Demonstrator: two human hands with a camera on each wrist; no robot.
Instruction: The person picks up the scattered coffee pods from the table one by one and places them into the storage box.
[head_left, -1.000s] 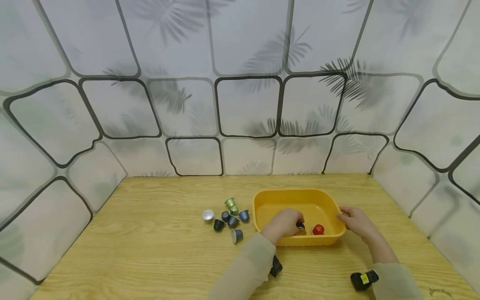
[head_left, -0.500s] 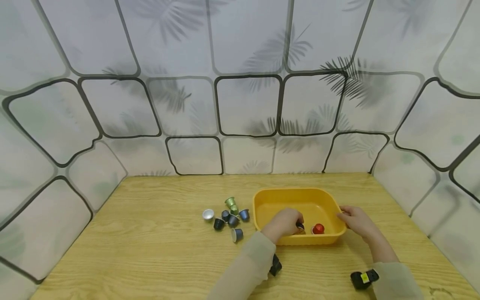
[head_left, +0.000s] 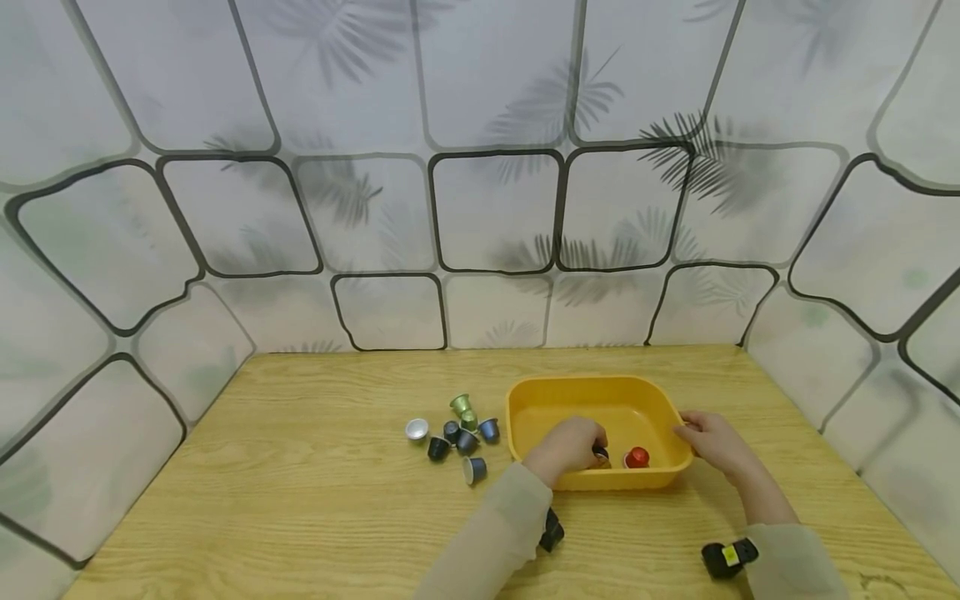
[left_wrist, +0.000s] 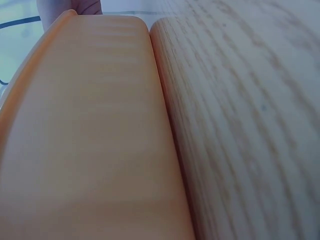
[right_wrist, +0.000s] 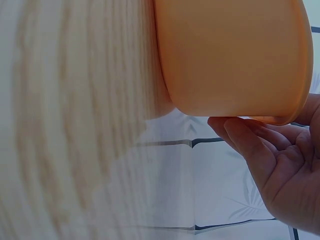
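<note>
A person in pale sleeves worked at a light wood-grain table (head_left: 300, 467), both hands at a shallow, yellow-orange tray (head_left: 551, 408) with rounded corners, which sat toward the right. The left hand (head_left: 567, 444) reached over the tray's near side, its fingers curled down round a dark capsule (head_left: 601, 455) low inside; the capsule was partly hidden, but the fingers appeared to be pinching it. Just to its right, near the tray's front wall, a red capsule (head_left: 637, 457) lay on the tray floor. The right hand (head_left: 716, 442) gripped the tray's right end by the rim; the right wrist view showed its fingers against the outside of the wall. The left wrist view showed mostly the tray's outer side along the wood. To the left of the tray lay a loose cluster of small capsules: two green capsules (head_left: 464, 412) at the back, one behind the other, a blue capsule (head_left: 489, 430) beside the tray, two dark grey-blue capsules (head_left: 467, 442) in the middle, a black capsule (head_left: 438, 448) in front of them, and a silver-topped capsule (head_left: 416, 429) at the far left. A grey-blue capsule (head_left: 474, 472) lay on its side, nearest the person, a little apart. Behind stood a white backdrop (head_left: 495, 208) patterned with dark, rounded outlines and grey fern leaves.
</note>
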